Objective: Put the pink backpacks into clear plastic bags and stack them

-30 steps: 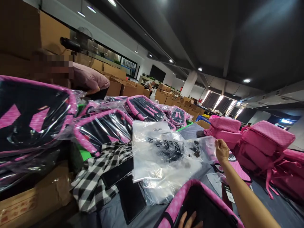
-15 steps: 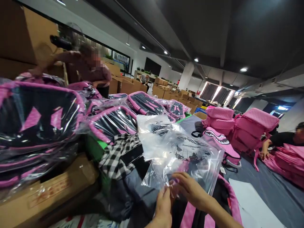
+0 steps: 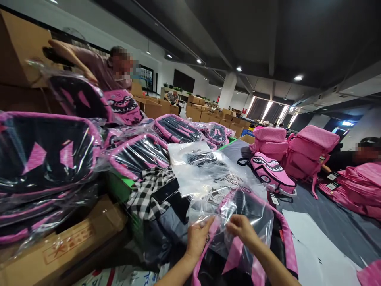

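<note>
A clear plastic bag (image 3: 253,210) with dark printing lies spread before me, over a pink and black backpack (image 3: 287,242). My left hand (image 3: 199,238) pinches the bag's near edge at its left part. A little to the right, my right hand (image 3: 241,230) grips the same edge between thumb and curled fingers. Behind it lie more printed plastic bags (image 3: 190,159), flat on the pile. Left of them are a black-and-white checked cloth (image 3: 149,194) and a dark flat phone-like object (image 3: 165,190).
Bagged backpacks (image 3: 50,147) are stacked at left above a cardboard box (image 3: 62,246). A co-worker (image 3: 101,67) handles a bagged backpack behind them. Pink backpacks (image 3: 309,151) and a shark-mouth pouch (image 3: 272,171) stand on the grey table (image 3: 330,214); another person (image 3: 342,159) is at far right.
My hands have moved apart along the bag's edge, and the bag has come nearer over the backpack. The co-worker at left has raised a bagged backpack upright.
</note>
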### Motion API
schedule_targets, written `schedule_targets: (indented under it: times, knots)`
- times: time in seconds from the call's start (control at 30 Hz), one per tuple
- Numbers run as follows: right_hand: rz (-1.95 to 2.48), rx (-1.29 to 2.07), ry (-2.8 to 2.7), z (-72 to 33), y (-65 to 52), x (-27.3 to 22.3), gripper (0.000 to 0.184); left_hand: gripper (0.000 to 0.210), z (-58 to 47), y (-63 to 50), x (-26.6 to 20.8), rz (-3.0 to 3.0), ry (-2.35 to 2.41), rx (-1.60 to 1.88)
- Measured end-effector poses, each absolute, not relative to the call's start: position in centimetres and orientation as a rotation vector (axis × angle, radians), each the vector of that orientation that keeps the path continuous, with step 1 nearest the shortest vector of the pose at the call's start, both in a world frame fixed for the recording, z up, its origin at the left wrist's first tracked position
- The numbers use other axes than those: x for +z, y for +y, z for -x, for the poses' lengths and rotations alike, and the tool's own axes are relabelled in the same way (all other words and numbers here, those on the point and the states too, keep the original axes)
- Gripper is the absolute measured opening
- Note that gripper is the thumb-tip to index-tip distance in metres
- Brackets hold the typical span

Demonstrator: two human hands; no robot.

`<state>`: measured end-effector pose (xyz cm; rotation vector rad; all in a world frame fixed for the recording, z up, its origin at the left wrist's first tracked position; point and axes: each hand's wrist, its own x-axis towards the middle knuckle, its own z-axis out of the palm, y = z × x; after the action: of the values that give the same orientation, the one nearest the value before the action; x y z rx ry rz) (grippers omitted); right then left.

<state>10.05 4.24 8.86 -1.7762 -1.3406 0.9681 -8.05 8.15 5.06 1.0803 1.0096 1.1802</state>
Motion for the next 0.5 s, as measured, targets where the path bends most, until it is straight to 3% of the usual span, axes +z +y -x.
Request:
schedule_targets:
  times: [0.1, 0.23, 0.3, 0.4, 0.5]
  knots:
    - [1.841, 0.792, -1.221, -12.4, 6.3, 10.5, 0.043, 0.065, 11.5, 8.2, 3.4, -1.316, 1.066, 1.153]
    - [1.861, 0.507, -1.2, -10.9, 7.4, 12.0, 0.035, 0.048, 14.3, 6.1, 4.1, -1.924, 1.274, 1.67]
    - [1.857, 0.404, -1.322, -8.3, 6.9, 12.1, 0.031, 0.054, 13.9, 5.8, 6.1, -2.341, 1.265, 1.801]
    - [1.874, 0.126, -1.757, -5.4, 5.0, 11.6, 0.023, 0.052, 12.8, 8.0, 8.8, -2.61, 1.357, 1.698]
    - [1.985, -0.254, -2.086, -6.8, 2.2, 10.1, 0.032, 0.028, 13.2, 11.2, 9.0, -2.505, 1.451, 1.59]
